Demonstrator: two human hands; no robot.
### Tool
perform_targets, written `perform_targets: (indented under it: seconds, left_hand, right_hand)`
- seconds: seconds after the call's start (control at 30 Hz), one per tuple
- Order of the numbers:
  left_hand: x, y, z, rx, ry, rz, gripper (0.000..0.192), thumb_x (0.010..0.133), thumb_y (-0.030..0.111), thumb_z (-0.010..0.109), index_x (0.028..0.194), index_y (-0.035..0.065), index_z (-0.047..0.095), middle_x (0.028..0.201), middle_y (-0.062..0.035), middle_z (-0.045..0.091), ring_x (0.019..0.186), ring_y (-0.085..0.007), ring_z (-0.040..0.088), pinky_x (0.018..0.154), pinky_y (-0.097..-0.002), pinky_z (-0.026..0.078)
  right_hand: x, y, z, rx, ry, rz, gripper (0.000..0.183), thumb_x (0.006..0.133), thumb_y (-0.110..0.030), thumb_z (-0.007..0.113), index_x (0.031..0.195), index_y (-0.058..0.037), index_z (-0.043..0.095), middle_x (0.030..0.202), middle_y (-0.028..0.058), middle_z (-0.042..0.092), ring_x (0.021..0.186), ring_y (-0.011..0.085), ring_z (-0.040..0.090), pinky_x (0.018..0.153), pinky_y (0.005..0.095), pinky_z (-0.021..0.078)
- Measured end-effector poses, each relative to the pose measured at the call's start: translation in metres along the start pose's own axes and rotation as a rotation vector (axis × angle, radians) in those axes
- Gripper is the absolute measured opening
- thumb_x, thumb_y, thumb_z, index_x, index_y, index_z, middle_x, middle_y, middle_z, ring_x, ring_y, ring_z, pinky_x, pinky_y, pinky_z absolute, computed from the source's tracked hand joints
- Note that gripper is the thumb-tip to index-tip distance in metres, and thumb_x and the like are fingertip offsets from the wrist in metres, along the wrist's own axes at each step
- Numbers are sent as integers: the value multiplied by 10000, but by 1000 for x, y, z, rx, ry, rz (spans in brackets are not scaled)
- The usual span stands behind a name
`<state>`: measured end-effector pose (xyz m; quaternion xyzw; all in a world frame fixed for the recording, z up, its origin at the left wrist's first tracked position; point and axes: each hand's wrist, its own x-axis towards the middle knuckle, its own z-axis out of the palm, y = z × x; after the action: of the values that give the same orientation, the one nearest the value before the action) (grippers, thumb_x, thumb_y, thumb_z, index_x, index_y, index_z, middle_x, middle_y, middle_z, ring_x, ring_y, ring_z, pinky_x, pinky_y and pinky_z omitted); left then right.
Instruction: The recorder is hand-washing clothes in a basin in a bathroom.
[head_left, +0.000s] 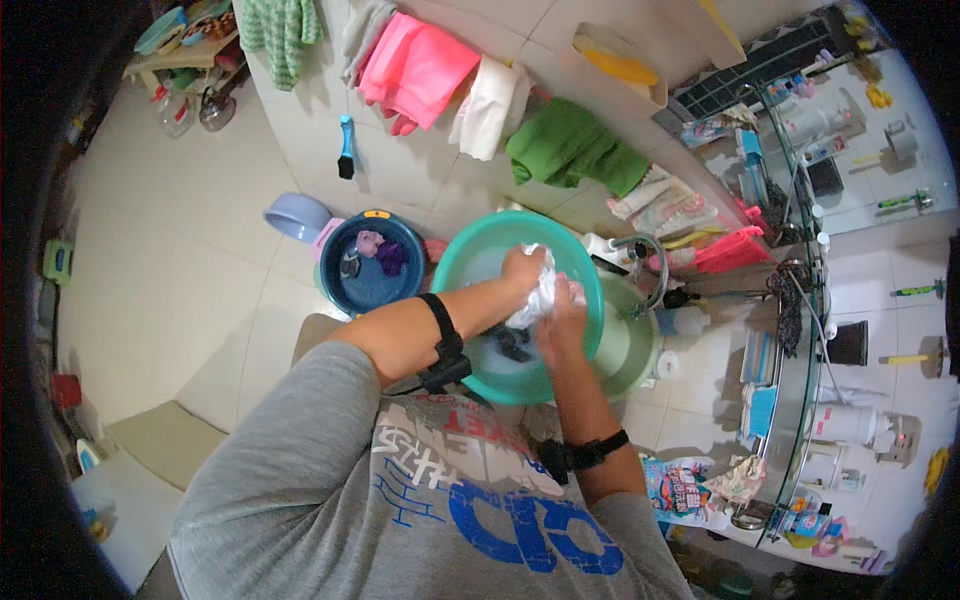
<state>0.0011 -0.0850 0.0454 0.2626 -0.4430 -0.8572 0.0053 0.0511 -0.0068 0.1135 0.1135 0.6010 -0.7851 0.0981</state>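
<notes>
Above the teal plastic basin (456, 253), both of my hands grip a wet-looking white cloth (536, 292). My left hand (521, 271) is closed around its upper end. My right hand (562, 321) holds the lower right side, its fingers slightly blurred. Cloudy water (480, 259) lies in the basin, with dark cloth (511, 345) partly under it below my hands. What the white cloth is cannot be told, as it is bunched up and my fingers cover part of it.
A dark blue basin (375, 289) with small purple and grey cloths stands to the left, beside a lavender bowl (296, 216). Under the teal basin's right side is a pale green sink (630, 352) with a curved faucet (656, 259). Towels, including a green one (574, 142), hang on the wall. A glass shelf (799, 360) runs along the right.
</notes>
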Motion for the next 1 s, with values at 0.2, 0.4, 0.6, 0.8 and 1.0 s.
perform_targets:
  seconds: [0.2,0.4,0.6,0.8,1.0]
  left_hand:
    - [-50,-18,45,162,-299,35,303,833,239,588,944,-42,586,886,-175,637,771,-243,627,674,-403,496]
    - [25,-33,3,324,143,-109,497,848,394,498,1050,-52,583,1095,-276,565,1052,-413,527,898,-450,406]
    - [-22,-56,28,546,-287,194,447,864,387,463,1091,16,565,1122,-245,562,1001,-439,533,825,-466,441]
    - [-31,25,22,703,51,107,533,865,458,429,860,-29,643,935,-310,589,901,-464,566,814,-485,442]
    - [-42,-15,30,1065,-194,570,539,876,477,400,891,-15,619,868,-262,616,758,-436,598,728,-485,478]
  right_hand:
    - [87,24,-113,240,-25,186,208,863,-124,519,1057,-51,506,918,98,568,828,213,578,728,319,482]
    - [-20,6,23,85,-3,-92,328,911,-196,430,1184,-22,487,1040,113,574,929,231,571,789,371,478]
    - [103,57,-103,-139,-165,-83,263,924,-227,406,1048,-33,531,941,74,574,783,209,541,725,346,462]
    - [6,1,0,361,-216,272,364,922,-383,370,1050,-65,494,919,61,566,797,216,560,710,362,478]
    - [51,30,-75,75,-424,40,338,958,-337,353,1077,-56,499,969,66,572,820,197,563,790,316,469]
